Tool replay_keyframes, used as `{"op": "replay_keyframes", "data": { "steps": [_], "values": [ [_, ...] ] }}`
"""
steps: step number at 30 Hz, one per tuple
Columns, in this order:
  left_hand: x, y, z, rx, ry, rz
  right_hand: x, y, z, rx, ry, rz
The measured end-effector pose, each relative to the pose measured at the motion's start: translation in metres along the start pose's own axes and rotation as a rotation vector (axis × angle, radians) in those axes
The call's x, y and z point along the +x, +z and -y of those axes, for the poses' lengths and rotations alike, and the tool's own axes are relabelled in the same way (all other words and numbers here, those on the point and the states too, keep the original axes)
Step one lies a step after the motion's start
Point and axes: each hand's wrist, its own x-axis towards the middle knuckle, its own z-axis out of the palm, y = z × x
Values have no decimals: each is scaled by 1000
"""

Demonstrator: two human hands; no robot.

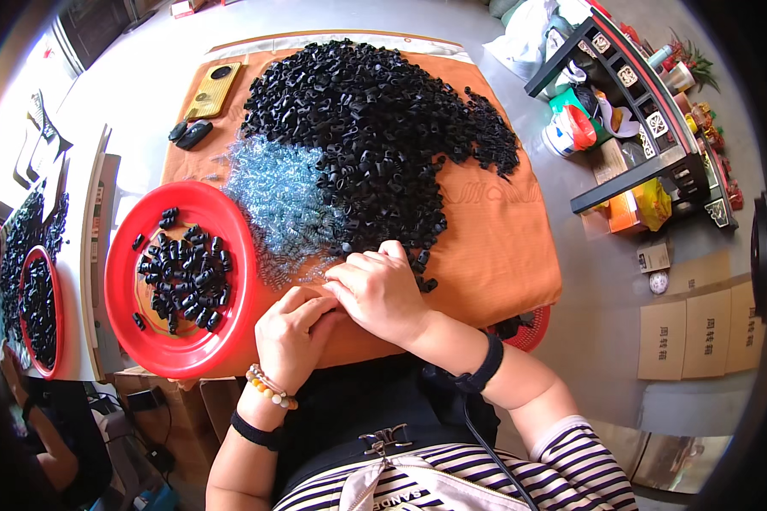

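My left hand and my right hand meet at the near edge of the orange-covered table. Both have bent fingers pinched together, and whatever lies between them is hidden. Just beyond them spreads a heap of small silvery coil springs. Loose black plastic pieces form a large pile behind and to the right of the springs. Smaller black parts lie at that pile's right end. Left of my hands sits a red round plate bearing several black cylindrical pieces.
A gold rectangular case with a black disc and two small black objects lie at the table's far left. A red basket shows under the right edge. Cardboard boxes and a dark-framed shelf stand right. A mirror stands left.
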Motion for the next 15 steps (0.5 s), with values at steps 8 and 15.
{"op": "replay_keyframes", "data": {
  "steps": [8, 15],
  "values": [
    [0, -2, -5, 3, -117, 51, 1, 0, -5, -34, -45, -22],
    [-1, 0, 3, 41, -75, 75, -8, -21, -3, 99, -20, -42]
  ]
}}
